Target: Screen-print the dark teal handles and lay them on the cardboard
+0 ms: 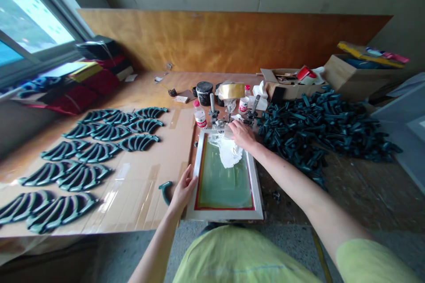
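A silk-screen frame with a metal border and green mesh lies in front of me. My left hand grips its left edge. At the frame's far end my right hand is closed on a small translucent scraper. White ink is spread on the mesh just below the scraper. Behind the hand stands a metal clamp, partly smeared white. One curved dark green plastic piece lies just left of my left hand.
Rows of dark green curved pieces lie on cardboard at left. A big pile of similar pieces is at right. Behind the frame stand a bottle, a black tub and a tape roll. Cardboard boxes stand back right.
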Available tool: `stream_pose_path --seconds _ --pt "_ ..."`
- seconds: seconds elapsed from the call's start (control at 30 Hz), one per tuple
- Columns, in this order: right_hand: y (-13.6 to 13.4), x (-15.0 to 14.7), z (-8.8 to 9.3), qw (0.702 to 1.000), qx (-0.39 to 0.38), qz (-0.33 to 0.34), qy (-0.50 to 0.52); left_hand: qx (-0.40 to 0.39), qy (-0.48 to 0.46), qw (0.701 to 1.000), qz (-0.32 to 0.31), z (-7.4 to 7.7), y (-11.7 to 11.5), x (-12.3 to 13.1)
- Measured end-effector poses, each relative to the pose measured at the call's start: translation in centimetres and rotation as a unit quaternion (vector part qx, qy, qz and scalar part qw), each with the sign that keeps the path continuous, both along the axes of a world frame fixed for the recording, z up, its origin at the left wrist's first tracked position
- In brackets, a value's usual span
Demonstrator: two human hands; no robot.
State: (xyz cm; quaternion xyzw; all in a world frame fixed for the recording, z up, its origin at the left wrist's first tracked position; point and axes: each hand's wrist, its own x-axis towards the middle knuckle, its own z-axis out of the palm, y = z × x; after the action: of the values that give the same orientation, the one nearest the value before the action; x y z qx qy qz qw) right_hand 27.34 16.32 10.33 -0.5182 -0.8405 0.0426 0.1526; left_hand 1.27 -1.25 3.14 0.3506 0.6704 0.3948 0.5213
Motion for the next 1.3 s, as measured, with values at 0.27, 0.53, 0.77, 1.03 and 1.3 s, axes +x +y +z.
stream_pose_path --seconds 0.27,0.53,0.77,1.03,1.3 --pt "-4.9 1.2 -2.5 0.988 -0.054 0.118 -0.084 -0.004 -0.047 0.999 -0.019 0.6 0.0 0.0" --pt "-5.4 3.1 -1.0 0.98 -0.053 0.179 -0.069 0.009 -0.045 0.999 -0.013 0.1 -0.2 0.2" --pt "-9.0 2.7 -3.9 0.983 -0.013 0.175 -0.05 -0.001 -0.023 1.0 -0.011 -0.4 -0.2 -0.2" --pt "-0.8 1.1 1.7 0.998 -0.062 0.015 -0.014 -0.004 -0.054 0.998 -0.034 3.0 0.2 -1.1" --pt "0.7 7.7 1.3 0.98 0.051 -0.176 0.082 0.143 -0.113 0.982 0.04 10.9 5.5 -0.1"
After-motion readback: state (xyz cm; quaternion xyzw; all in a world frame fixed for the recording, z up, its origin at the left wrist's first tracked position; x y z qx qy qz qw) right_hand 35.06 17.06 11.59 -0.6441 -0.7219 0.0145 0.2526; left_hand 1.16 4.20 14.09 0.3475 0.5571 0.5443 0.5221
